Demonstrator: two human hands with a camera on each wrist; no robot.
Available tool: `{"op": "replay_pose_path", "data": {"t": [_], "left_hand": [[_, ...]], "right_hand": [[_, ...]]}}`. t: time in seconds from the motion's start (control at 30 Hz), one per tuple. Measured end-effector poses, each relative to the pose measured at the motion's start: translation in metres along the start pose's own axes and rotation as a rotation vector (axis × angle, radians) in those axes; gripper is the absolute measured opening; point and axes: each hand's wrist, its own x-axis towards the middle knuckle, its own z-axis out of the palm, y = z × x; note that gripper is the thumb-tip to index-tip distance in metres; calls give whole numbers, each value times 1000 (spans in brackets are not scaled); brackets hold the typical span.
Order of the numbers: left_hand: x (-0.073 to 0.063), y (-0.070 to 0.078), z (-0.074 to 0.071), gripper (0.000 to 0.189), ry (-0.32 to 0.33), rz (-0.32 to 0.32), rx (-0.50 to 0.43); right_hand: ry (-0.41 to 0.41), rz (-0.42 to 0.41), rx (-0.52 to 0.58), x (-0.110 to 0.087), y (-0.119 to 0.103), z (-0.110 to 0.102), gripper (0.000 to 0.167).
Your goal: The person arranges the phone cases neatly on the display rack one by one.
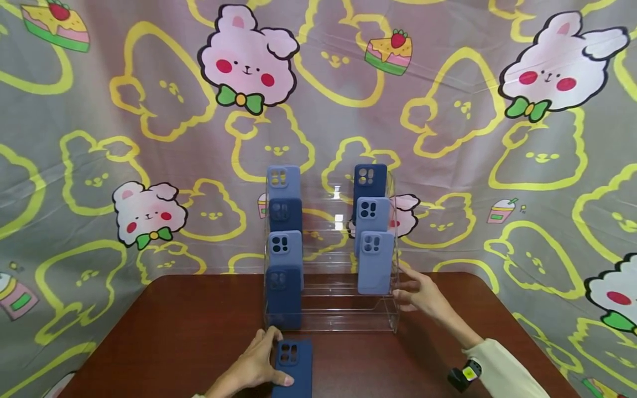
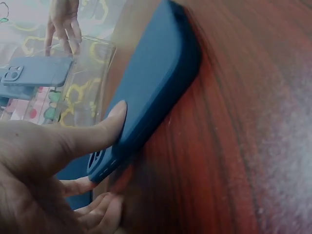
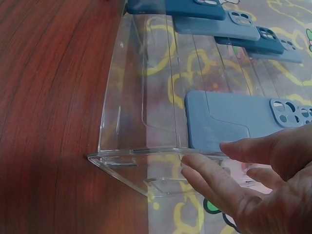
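My left hand point(image 1: 254, 359) pinches a dark blue phone case point(image 1: 298, 373) near its camera cutout, thumb on the flat back and fingers at the edge. In the left wrist view the case point(image 2: 151, 83) tilts just over the wooden table. A clear tiered rack point(image 1: 348, 321) stands beyond it, with several light and dark blue cases in two columns. At the rack's right side is my right hand point(image 1: 423, 296), fingers extended beside the clear side panel; firm contact cannot be made out. The lowest light blue case point(image 3: 224, 117) on that side is close to the right thumb.
The brown wooden table point(image 1: 199, 309) extends around the rack. Behind it hangs a patterned cloth point(image 1: 318, 121) with cartoon rabbits. In the left column, the lowest dark blue case point(image 1: 285, 301) sits just behind my left hand. A black watch-like device point(image 1: 465, 375) is at the right wrist.
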Motion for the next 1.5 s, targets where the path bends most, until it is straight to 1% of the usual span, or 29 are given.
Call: {"op": "replay_pose_path", "data": {"t": [0.07,0.1,0.17,0.23,0.3,0.43,0.57,0.7,0.83,0.9,0.97,1.03,1.13,1.23,1.33,1.43,1.5], "left_hand": [[-1,4,-5,57,-28,18,-91],[-2,6,-8,51,-49,10,-143],[-1,7,-12,42,-84,-14,-233],[-1,7,-15,39,-110,-47,-308],[0,5,-15,37,-121,-82,-364],[0,4,-16,37,-112,-90,-436],[0,7,-18,38,-91,-95,-511],[1,13,-18,39,-73,-90,-561],[3,24,-16,42,-45,-60,-592],[7,32,-17,43,-17,-39,-606],[14,43,-19,44,19,-5,-616],[22,55,-22,44,65,36,-617],[35,77,-23,43,139,98,-590],[49,98,-22,40,235,164,-548],[65,117,-20,39,353,234,-498],[81,132,-17,40,463,294,-473],[92,139,-13,40,517,323,-480]], "right_hand": [[3,-7,-8,1,0,-1,75],[4,-9,-6,1,0,-2,75],[-6,-20,-13,1,0,-3,75],[-5,-10,-7,0,1,-2,75],[-5,0,1,-1,1,-2,73],[-9,-2,16,-2,3,-1,72],[-12,-14,19,0,2,-2,72],[-4,-5,6,-1,0,-2,72],[-1,2,-2,-3,1,0,72],[1,5,1,-3,2,0,71],[-4,-4,4,-3,1,0,70],[-1,-11,7,-3,2,0,70],[2,-12,1,-4,1,-1,70],[2,-6,-6,-4,3,-2,71],[0,-11,-2,-4,3,-2,71],[6,-23,-5,-3,4,-1,71],[12,-28,-16,-2,4,-1,71]]}}
